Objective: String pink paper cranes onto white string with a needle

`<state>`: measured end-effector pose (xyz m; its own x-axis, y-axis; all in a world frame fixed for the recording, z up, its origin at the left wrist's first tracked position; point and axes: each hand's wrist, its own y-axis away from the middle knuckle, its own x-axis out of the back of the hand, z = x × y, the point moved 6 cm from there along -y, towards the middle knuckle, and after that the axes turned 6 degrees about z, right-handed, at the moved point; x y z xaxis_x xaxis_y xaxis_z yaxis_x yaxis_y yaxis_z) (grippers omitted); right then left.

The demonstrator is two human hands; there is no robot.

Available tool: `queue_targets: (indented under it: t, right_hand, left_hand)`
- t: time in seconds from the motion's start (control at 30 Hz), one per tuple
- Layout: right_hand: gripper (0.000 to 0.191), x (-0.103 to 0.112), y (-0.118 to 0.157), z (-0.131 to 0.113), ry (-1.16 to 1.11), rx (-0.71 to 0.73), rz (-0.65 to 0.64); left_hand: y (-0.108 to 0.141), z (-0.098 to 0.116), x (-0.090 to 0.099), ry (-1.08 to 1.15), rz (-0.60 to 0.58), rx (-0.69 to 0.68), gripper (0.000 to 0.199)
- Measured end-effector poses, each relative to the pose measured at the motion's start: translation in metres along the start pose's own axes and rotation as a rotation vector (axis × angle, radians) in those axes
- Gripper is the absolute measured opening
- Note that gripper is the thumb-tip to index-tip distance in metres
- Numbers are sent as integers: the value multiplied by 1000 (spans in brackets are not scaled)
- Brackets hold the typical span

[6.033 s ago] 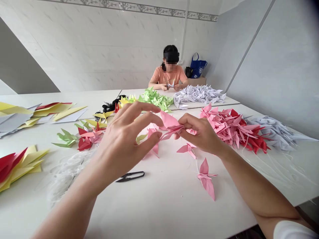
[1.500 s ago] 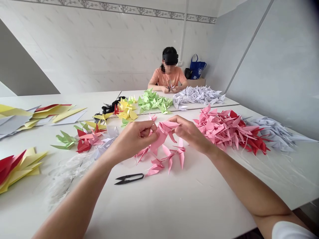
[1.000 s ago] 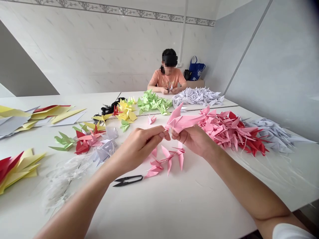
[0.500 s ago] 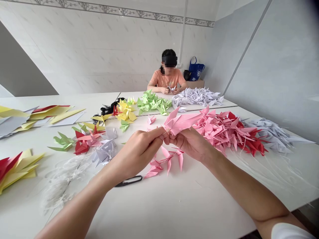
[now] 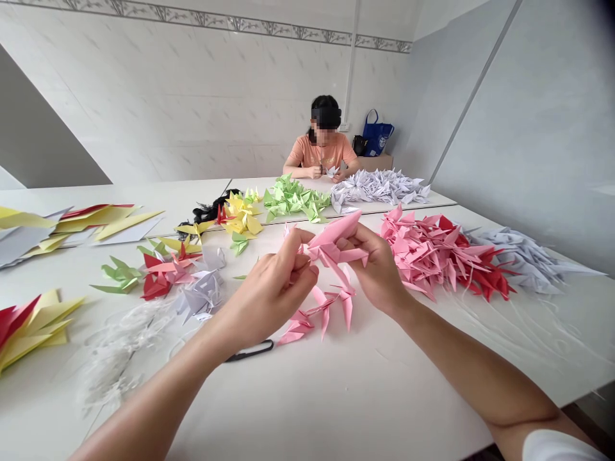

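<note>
The left hand and right hand grip a pink origami crane between them, its long axis slanting up toward the nearer right hand, above a strung row of pink cranes.

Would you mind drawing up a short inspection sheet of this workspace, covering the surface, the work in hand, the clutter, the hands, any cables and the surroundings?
Surface: white table with paper items spread across it.
Job's things: pink paper crane, with a string of pink cranes lying below it.
Clutter: black-handled thread snips partly under the left hand; tangled white thread; heap of pink and red cranes.
Hands: left hand and right hand both pinch the pink paper crane.
Cables: nothing seen.
Surroundings: co-worker seated across the table; blue tote bag behind.
</note>
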<state>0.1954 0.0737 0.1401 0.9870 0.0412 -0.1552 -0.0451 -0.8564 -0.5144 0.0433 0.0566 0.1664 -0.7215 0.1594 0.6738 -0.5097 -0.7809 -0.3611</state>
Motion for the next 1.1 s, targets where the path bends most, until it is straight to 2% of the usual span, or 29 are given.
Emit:
queue_targets:
  t: [0.1, 0.17, 0.43, 0.6, 0.73, 0.93, 1.1]
  right_hand:
    - [17, -3, 3, -9, 84, 84, -33]
    - [17, -5, 5, -14, 97, 123, -59]
    - [6, -3, 12, -23, 181, 242, -68]
    - [9, -3, 19, -38, 321, 464, -72]
    - [12, -8, 26, -49, 454, 590, -146]
    - [15, -10, 31, -58, 497, 684, -206]
    - [11, -8, 26, -58, 464, 590, -251]
  left_hand:
    - [1, 3, -1, 30, -6, -46, 36]
    - [2, 6, 0, 28, 6, -80, 42]
    - [6, 14, 1, -66, 64, -200, 44]
    - [4, 11, 1, -58, 81, -283, 45]
    - [7, 11, 3, -85, 145, -384, 48]
    - [11, 18, 3, -59, 157, -486, 63]
    - [10, 18, 0, 146, 74, -480, 71]
